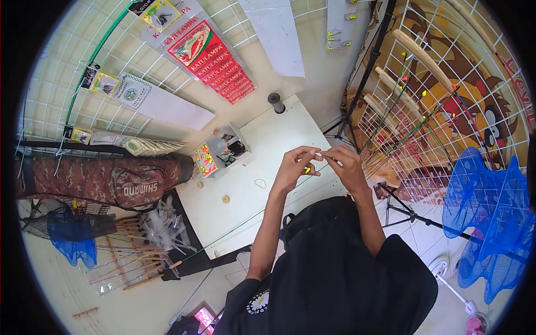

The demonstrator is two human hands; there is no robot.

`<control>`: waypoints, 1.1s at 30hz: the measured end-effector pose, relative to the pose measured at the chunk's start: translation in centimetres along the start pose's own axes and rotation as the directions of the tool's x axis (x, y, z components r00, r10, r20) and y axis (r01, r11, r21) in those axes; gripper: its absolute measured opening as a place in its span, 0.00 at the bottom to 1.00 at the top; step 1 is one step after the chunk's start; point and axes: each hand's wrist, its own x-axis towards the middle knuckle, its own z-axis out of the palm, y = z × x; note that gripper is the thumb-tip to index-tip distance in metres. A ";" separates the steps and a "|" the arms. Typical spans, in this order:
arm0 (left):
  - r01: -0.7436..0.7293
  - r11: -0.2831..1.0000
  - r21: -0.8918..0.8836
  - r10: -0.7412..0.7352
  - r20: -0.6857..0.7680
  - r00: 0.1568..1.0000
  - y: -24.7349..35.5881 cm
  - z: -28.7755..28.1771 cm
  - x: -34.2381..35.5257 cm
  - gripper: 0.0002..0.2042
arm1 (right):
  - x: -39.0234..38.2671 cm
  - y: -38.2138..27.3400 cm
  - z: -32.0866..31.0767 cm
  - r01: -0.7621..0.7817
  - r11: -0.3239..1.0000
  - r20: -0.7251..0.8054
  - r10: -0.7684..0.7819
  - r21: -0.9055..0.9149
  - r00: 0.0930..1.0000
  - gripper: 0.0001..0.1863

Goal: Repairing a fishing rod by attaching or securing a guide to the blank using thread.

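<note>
Above the right part of the white tabletop (245, 212), my left hand (290, 172) and my right hand (348, 168) meet at the fingertips. Both pinch a tiny pale piece (319, 154), too small to name. A small yellow-green fishing float (307, 170) shows against the lower fingers of my left hand; whether they grip it or it hangs there, I cannot tell. Just below my hands, a thin green fishing rod (234, 228) crosses the table at a slant, its wooden handle (174, 264) beyond the near left edge. Its tip end passes behind my fingers.
A white box (243, 159) holding colourful floats and dark small parts stands at the table's far left. A dark cylinder (276, 103) stands at the far corner. A camouflage rod bag (106, 178) lies left; a wire rack with rods (413, 111) and blue nets (491, 218) are right.
</note>
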 end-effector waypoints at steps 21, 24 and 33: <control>-0.064 0.998 0.028 0.066 -0.113 0.991 0.0 -0.7 -0.1 0.13 | 0.3 -0.7 -0.3 0.108 0.992 0.016 -0.107 -0.062 0.994 0.08; -0.064 0.998 0.023 0.066 -0.103 0.992 0.0 -0.7 0.0 0.13 | 0.4 -0.3 -0.4 0.080 0.997 -0.016 -0.080 -0.017 0.997 0.08; -0.051 0.999 0.008 0.052 -0.061 0.997 0.8 0.1 -0.6 0.12 | 0.5 -1.3 -0.3 -0.087 0.996 -0.046 0.088 0.025 0.995 0.05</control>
